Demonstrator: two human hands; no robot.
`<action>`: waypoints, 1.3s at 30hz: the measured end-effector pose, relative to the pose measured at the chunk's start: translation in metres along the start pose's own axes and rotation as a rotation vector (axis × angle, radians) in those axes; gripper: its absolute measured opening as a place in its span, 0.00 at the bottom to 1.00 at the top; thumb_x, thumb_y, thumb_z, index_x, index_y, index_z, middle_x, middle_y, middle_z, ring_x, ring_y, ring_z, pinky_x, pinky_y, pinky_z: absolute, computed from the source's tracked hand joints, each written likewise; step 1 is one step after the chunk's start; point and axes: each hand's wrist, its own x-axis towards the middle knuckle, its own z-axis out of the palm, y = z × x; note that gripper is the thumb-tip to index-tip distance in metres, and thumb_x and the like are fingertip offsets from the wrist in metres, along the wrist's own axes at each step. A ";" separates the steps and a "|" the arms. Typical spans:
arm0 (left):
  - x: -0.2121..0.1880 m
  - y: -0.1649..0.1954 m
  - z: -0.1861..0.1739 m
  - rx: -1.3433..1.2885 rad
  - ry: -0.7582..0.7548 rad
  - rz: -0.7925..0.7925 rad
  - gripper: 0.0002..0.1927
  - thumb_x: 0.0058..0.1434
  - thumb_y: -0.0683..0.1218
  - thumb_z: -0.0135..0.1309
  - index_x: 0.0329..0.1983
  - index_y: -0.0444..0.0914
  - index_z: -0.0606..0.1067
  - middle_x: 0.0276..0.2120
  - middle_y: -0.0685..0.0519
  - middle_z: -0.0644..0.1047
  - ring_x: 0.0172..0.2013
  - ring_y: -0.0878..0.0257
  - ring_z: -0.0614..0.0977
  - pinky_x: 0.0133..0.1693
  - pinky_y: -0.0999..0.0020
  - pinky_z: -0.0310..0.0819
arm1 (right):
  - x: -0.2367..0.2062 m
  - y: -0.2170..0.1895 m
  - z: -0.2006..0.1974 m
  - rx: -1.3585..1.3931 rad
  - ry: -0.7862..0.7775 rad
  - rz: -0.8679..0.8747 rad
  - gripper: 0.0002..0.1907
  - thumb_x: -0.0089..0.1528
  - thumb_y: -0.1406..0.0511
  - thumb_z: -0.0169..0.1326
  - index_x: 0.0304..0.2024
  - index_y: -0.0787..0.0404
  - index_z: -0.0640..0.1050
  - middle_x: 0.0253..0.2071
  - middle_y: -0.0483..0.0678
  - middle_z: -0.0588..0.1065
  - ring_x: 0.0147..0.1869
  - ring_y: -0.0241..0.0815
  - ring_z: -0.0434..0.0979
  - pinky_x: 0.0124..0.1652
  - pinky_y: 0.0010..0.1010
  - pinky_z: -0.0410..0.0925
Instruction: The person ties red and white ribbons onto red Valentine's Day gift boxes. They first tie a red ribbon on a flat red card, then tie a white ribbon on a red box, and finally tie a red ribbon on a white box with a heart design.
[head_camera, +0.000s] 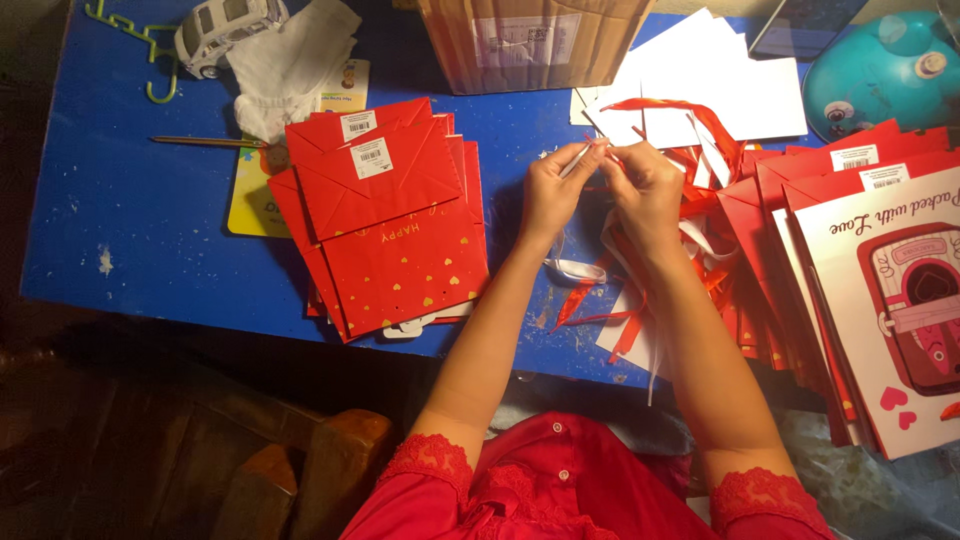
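Note:
My left hand and my right hand meet above the blue table, both pinching a thin white stick and a red ribbon at its tip. More red and white ribbons trail under my wrists to the table's front edge. A stack of folded red paper gift bags with gold hearts lies left of my left hand. Another fanned pile of red gift bags lies to the right of my right hand, the top one white with a pink picture.
A brown cardboard box stands at the back, white paper sheets beside it. A white toy car, a green hook, crumpled white cloth, a pencil and a teal round toy lie around.

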 end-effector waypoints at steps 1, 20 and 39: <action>0.002 -0.002 -0.001 -0.052 0.005 -0.003 0.14 0.70 0.47 0.57 0.47 0.31 0.82 0.39 0.53 0.84 0.42 0.72 0.81 0.45 0.75 0.75 | 0.001 -0.001 0.000 0.055 -0.036 0.009 0.07 0.68 0.69 0.59 0.46 0.68 0.82 0.37 0.50 0.79 0.38 0.35 0.78 0.39 0.27 0.70; -0.003 -0.006 -0.017 0.019 -0.345 0.037 0.10 0.67 0.43 0.61 0.50 0.35 0.82 0.42 0.58 0.73 0.46 0.70 0.75 0.49 0.76 0.72 | -0.015 0.018 -0.011 0.422 -0.378 0.416 0.39 0.73 0.43 0.33 0.36 0.69 0.78 0.27 0.46 0.71 0.30 0.34 0.67 0.28 0.29 0.62; -0.061 0.216 -0.040 -0.291 -0.008 0.393 0.06 0.68 0.44 0.63 0.42 0.37 0.79 0.32 0.59 0.71 0.25 0.75 0.63 0.26 0.78 0.51 | -0.004 -0.024 -0.023 -0.234 -0.110 -0.244 0.12 0.59 0.73 0.55 0.46 0.65 0.73 0.39 0.59 0.75 0.46 0.63 0.76 0.43 0.48 0.69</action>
